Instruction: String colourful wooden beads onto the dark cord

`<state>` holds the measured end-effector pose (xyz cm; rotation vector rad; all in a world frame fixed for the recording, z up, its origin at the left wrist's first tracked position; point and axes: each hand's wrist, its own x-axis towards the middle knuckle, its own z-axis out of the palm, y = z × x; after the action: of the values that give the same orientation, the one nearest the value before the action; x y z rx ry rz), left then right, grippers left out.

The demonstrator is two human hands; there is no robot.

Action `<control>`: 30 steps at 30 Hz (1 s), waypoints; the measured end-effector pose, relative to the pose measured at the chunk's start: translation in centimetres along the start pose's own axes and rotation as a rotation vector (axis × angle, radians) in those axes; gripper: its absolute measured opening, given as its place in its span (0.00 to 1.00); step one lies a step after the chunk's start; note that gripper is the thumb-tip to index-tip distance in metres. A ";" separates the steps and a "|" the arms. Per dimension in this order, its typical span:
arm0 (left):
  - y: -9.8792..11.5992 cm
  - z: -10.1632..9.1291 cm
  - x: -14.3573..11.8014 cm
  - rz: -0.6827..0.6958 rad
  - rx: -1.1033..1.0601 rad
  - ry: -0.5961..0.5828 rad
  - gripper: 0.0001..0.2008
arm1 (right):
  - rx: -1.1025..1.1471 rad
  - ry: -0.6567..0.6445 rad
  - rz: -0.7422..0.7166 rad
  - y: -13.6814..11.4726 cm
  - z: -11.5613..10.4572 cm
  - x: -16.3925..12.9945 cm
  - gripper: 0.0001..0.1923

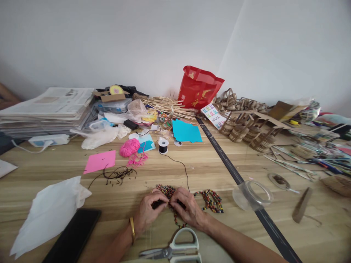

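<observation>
Head view: left hand (pixel 148 212) and right hand (pixel 188 210) pinched together on colourful beads (pixel 167 190), fingertips meeting, likely to steady the black thread (pixel 184 166) trailing up to its spool (pixel 163 145). More strung beads (pixel 211 200) bunched right of the right hand; scissors (pixel 175 250) just below both wrists, within reach.

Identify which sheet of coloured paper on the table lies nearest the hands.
The pink sheet, lying flat left of the pink yarn ball. The blue sheets sit farther back, towards the red bag.
</observation>
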<state>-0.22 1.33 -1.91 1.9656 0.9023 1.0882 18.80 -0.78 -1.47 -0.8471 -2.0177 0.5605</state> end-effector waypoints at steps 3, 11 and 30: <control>0.0 0.0 0.0 0.026 0.004 0.003 0.07 | -0.001 -0.002 0.006 0.1 0.0 -0.1 0.06; 0.3 0.1 0.1 0.071 0.012 0.001 0.07 | -0.007 -0.015 0.013 0.0 0.0 0.0 0.07; 0.1 0.2 -0.2 -0.084 -0.125 -0.024 0.04 | 0.090 -0.061 -0.060 0.1 -0.2 -0.1 0.08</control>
<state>-0.10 1.05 -2.05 1.8182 0.8751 1.0457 19.03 -0.80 -1.52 -0.7211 -2.0498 0.6455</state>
